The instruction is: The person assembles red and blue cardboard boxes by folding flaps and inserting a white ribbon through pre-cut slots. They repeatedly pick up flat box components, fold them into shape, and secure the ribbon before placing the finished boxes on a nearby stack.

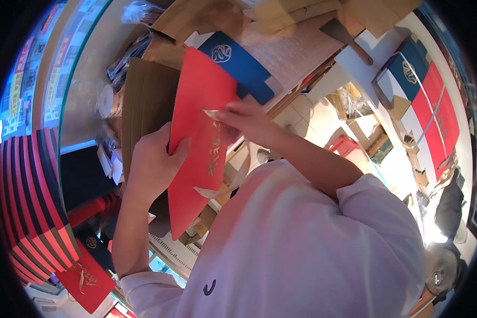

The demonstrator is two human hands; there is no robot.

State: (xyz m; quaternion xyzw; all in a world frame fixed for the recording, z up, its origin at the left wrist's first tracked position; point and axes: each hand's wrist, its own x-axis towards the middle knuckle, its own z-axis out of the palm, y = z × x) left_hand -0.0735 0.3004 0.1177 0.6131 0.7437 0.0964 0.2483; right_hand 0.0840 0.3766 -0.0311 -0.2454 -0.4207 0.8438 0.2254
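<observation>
A red card panel with gold decoration is tilted up in front of my chest. My left hand grips its left edge, thumb on the red face and fingers hidden behind. At the panel's right side, my right hand is closed in a pinch on a small whitish piece against the red face; I cannot tell what it is. A loose pale strip juts from the panel's lower part. Behind the panel, a dark blue card with a gold emblem lies on the work table.
An open cardboard box stands behind my left hand. A wide-bladed scraper lies at the table's far right. Red and black panels are stacked at left. A strapped bundle of red and blue cards is at right, a fan below it.
</observation>
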